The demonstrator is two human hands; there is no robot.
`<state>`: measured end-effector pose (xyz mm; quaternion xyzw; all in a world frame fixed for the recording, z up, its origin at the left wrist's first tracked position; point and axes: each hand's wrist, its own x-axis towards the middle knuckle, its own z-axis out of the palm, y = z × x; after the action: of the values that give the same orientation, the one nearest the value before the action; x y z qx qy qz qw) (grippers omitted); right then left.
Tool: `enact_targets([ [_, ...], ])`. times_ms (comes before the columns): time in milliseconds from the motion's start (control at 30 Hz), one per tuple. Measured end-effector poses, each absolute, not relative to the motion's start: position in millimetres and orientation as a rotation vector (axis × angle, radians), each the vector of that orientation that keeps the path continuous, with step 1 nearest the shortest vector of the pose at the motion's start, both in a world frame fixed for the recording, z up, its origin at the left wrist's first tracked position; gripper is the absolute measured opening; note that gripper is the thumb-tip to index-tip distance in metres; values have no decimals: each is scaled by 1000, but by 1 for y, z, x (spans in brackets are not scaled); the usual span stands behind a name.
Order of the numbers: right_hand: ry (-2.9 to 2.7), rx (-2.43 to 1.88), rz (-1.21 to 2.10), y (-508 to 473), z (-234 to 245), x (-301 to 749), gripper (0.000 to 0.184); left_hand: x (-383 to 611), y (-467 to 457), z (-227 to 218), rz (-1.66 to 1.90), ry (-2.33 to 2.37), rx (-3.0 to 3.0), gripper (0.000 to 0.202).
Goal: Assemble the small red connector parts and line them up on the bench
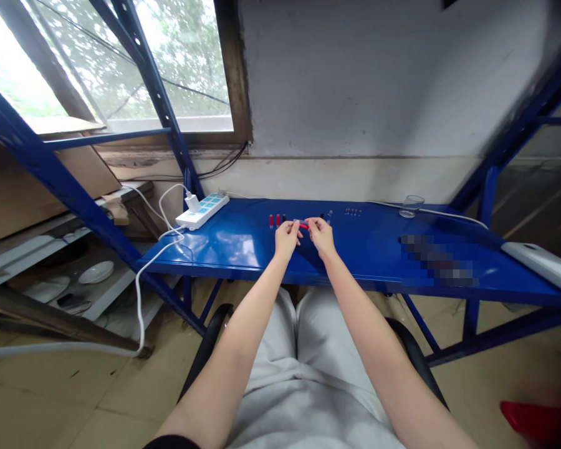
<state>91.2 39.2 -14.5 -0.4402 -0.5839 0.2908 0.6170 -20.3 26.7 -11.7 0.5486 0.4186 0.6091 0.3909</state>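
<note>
My left hand [288, 237] and my right hand [320, 236] meet over the blue table [229, 249]. Between their fingertips is a small red tube-like piece [303, 225], gripped at its two ends; its exact kind is too small to tell. Two similar red pieces [275, 221] stand on the table just left of my left hand, with a dark one [284, 218] beside them. Behind my right hand are a small dark piece [322, 216] and a clear or silvery bit [330, 213]. Further right, several tiny metallic pieces [353, 212] form a row.
A white power strip [203, 211] with a plugged-in charger lies at the table's left end. Toward the back right stands a clear glass [411, 206]. A blurred dark object [437, 260] and a white device [542, 265] are at right. Blue frame posts [489, 196] flank the table.
</note>
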Motion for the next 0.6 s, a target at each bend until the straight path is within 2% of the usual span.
enact_targets([
  [267, -1406, -978, 964, 31, -12, 86, 40, -23, 30, -14, 1671, 1196, 1334, 29],
  [600, -1443, -954, 1030, 24, -6, 83, 39, -26, 27, -12, 1713, 1189, 1492, 22],
])
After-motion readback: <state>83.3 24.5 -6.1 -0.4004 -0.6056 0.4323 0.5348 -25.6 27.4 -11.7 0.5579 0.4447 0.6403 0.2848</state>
